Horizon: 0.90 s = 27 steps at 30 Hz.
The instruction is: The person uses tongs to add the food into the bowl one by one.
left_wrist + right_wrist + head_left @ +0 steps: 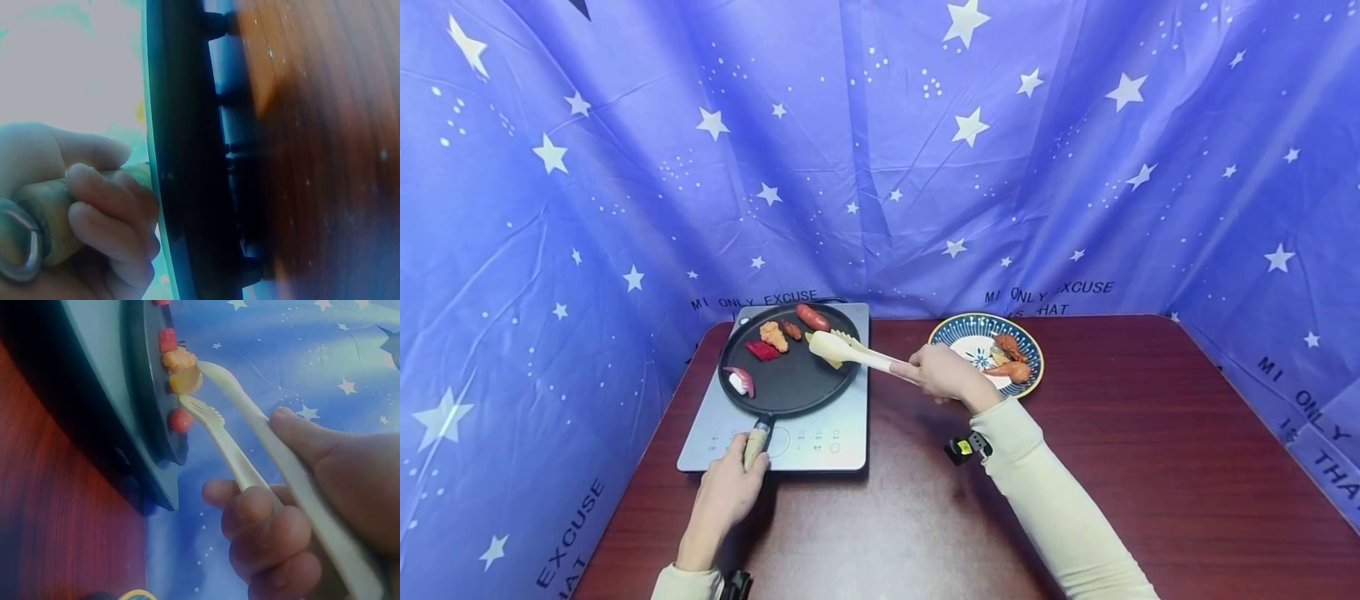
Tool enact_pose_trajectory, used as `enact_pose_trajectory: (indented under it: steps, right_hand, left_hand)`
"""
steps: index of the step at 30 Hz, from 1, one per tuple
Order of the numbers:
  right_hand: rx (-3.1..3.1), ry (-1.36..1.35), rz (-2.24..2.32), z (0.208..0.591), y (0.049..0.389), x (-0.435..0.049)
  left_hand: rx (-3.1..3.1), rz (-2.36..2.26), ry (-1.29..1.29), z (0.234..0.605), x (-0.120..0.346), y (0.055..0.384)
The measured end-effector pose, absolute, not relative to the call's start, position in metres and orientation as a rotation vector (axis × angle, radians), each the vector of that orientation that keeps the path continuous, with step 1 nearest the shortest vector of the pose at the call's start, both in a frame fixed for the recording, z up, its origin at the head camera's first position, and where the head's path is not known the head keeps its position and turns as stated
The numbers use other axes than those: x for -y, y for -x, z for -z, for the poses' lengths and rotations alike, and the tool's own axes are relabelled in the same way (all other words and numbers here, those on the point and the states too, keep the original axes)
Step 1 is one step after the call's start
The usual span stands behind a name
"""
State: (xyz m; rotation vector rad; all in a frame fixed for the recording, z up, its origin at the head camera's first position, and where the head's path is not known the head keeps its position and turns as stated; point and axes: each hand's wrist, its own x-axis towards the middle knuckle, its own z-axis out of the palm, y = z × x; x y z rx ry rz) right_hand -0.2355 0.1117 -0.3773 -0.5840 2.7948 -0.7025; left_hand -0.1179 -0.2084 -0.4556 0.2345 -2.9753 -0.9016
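My left hand (730,483) grips the wooden handle (756,447) of a flat black frying pan (790,392); in the left wrist view its fingers curl round the handle near a metal ring (25,240). My right hand (951,372) holds cream tongs (250,425), thumb on one arm and fingers round the other. The tong tips are over the pan's right side, on either side of a yellow food piece (186,380). Also in the pan lie a red sausage (812,317), a crumbly fried piece (773,337), a small brown piece (792,330), a red piece (762,350) and a purple-white onion-like piece (740,382).
Beneath the pan is a silver induction cooker (700,442) with touch controls. To the right, a blue-patterned plate (955,331) holds a drumstick (1017,371) and other browned food (1007,344). A reddish-brown table (1150,433) carries everything. Behind hangs a blue star-printed curtain (880,150).
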Motion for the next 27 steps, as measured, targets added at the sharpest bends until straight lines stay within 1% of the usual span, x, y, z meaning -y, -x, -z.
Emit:
enact_pose_trajectory:
  steps: [12, 27]
  right_hand:
    - [-2.925, 0.584, 0.488, 0.385, 0.233, -0.101]
    - [-3.008, 0.538, 0.455, 0.388, 0.229, -0.094]
  left_hand:
    - [2.973, 0.904, -0.227, 0.456, 0.209, 0.118]
    - [2.973, 0.898, -0.230, 0.456, 0.208, 0.117]
